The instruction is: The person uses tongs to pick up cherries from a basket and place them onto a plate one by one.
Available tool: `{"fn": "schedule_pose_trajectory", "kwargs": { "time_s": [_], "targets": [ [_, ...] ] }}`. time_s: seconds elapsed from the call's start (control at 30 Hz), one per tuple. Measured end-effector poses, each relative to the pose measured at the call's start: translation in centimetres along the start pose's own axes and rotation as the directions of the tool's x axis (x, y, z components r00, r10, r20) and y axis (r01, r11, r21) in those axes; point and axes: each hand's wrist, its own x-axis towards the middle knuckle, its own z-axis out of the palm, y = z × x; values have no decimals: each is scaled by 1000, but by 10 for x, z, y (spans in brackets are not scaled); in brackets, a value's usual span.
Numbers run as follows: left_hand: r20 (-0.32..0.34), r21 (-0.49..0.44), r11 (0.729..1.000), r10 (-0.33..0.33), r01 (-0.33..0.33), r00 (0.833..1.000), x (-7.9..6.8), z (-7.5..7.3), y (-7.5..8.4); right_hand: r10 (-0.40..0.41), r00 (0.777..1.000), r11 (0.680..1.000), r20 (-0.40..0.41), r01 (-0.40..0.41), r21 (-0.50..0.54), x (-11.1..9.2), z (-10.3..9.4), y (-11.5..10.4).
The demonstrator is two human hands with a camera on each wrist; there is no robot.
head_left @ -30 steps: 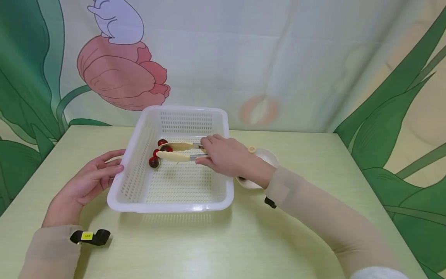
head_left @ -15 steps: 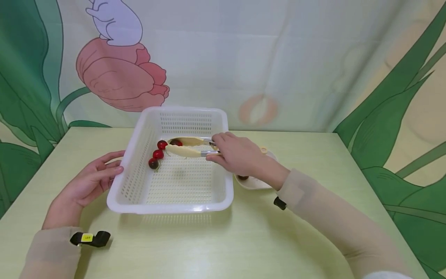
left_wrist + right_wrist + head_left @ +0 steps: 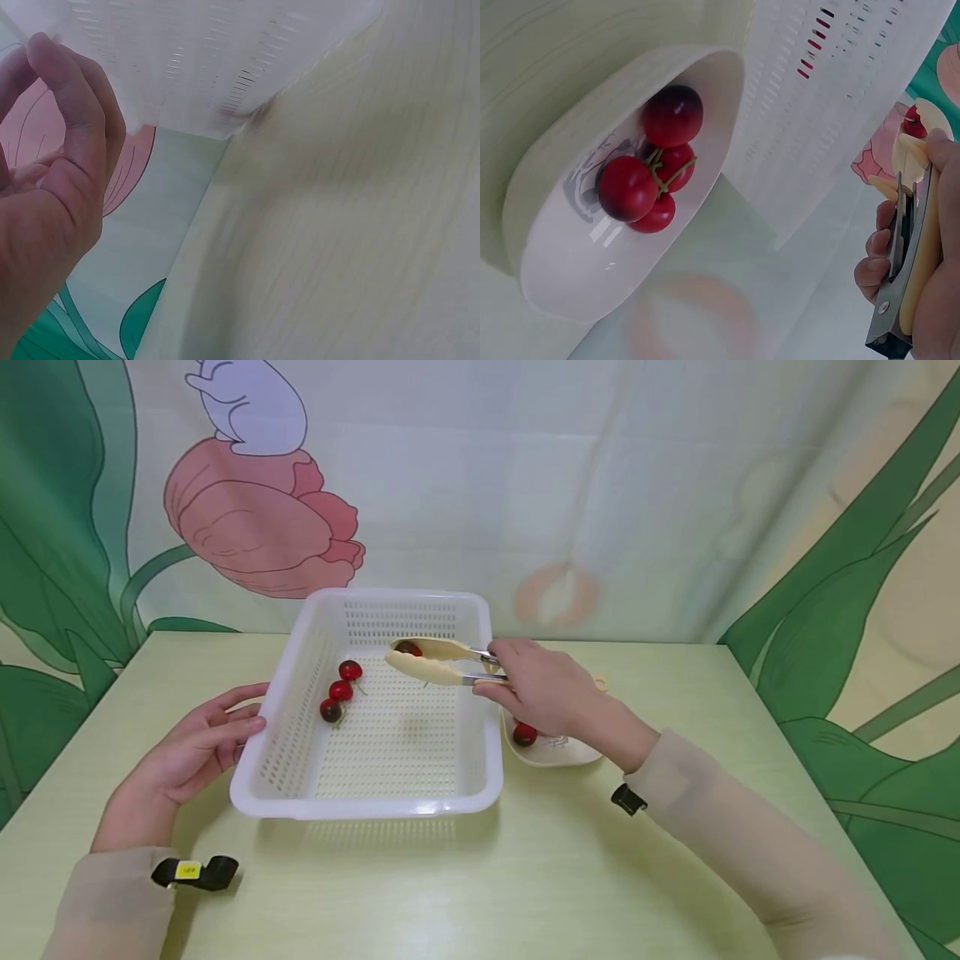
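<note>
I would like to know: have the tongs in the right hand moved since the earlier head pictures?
Yes. In the head view, against the white basket, which stays in place, the tongs have moved right and higher in the picture.

Pale yellow-green wood-grain desk [image 3: 480,893] across lower frame; whitish printed fabric backdrop [image 3: 675,527] above; pink flower print [image 3: 247,527] upper left, large green leaf prints [image 3: 810,664] both sides.

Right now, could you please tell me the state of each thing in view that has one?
Left hand: touching the left side of the basket.
Right hand: gripping the tongs.
Tongs: tips around one cherry, raised above the basket floor.
Held cherry: between the tong tips.
Basket: open-topped, three cherries lying inside.
Bowl: beside the basket, four cherries visible in it.
</note>
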Motion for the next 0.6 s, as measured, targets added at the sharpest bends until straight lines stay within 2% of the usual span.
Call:
{"fn": "schedule_pose_trajectory", "kwargs": {
  "time_s": [0.6],
  "targets": [
    [-3, -5, 1000, -5, 5, 1000, 0, -1, 1, 139, 988, 987, -66, -133, 88, -31, -16, 37]
  ]
}}
